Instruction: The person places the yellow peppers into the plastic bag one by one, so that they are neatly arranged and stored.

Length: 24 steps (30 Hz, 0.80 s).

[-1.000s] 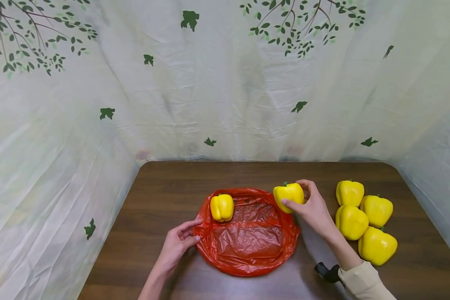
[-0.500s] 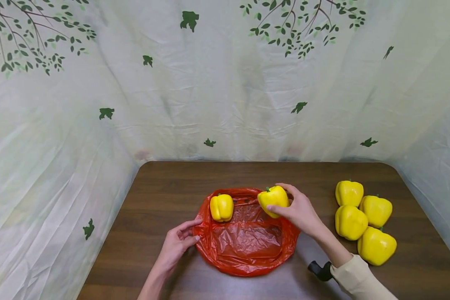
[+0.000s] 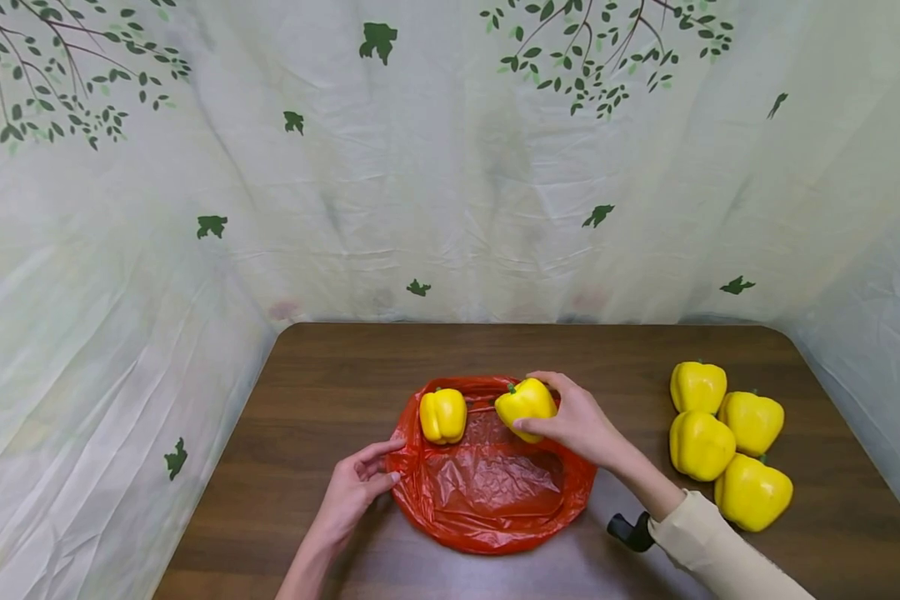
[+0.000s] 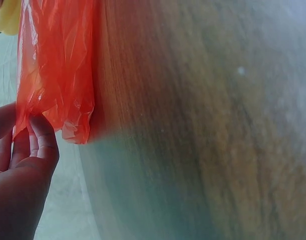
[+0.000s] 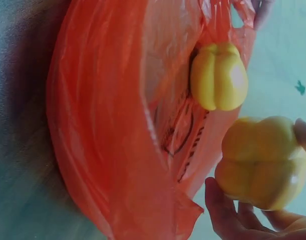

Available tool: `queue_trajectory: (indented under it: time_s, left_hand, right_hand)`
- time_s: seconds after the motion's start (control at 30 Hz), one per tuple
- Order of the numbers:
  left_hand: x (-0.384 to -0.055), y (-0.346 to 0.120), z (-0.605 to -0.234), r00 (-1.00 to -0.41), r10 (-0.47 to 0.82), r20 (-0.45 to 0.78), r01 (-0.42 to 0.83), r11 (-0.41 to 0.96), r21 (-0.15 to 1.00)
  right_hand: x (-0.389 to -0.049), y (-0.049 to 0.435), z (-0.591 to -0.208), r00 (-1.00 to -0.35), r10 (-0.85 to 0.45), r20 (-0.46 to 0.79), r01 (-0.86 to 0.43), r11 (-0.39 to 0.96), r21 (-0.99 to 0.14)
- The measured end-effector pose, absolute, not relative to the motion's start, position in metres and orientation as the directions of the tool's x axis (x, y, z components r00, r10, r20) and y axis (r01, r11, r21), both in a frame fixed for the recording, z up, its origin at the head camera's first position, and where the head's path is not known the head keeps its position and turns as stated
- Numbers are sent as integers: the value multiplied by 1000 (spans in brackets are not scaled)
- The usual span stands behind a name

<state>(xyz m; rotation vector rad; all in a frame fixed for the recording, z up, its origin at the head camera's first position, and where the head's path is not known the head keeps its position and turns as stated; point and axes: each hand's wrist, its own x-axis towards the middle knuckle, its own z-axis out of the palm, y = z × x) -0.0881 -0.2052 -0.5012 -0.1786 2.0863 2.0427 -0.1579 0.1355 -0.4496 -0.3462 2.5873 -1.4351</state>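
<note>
"Down front, what's the surface?"

"Brown wood-look tabletop (image 3: 307, 417), kinda shiny up close. Left hand (image 3: 351, 493) pinches the left rim of a red plastic bag (image 3: 495, 533)."

"And the right hand (image 3: 581, 423)?"

"Thumb and fingers round a yellow pepper (image 3: 523, 405), over the bag's far side, just right of another pepper (image 3: 443, 416) lying in there. Behind it all, pale leaf-print sheeting (image 3: 457, 167)."

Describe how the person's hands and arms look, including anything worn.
The left hand is ungloved, and no sleeve shows on the left forearm. The right hand is ungloved too, with a plain beige sleeve further back and a small, rounded black fitting jutting out beside it.
</note>
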Motion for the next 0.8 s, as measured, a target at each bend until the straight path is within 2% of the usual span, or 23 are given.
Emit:
queue_trajectory:
  time_s: [0.47,0.8]
  left_hand:
    - [-87,-204,-501,-968,64,-242,-240,33,970]
    - [-87,-204,-503,-969,70,-238,-236,41,971]
  right_hand:
    - [-170,118,-444,-941,-330,-72,-119,523,-844]
    - [-178,107,-449,-941,-307,-141,-52,544,-837]
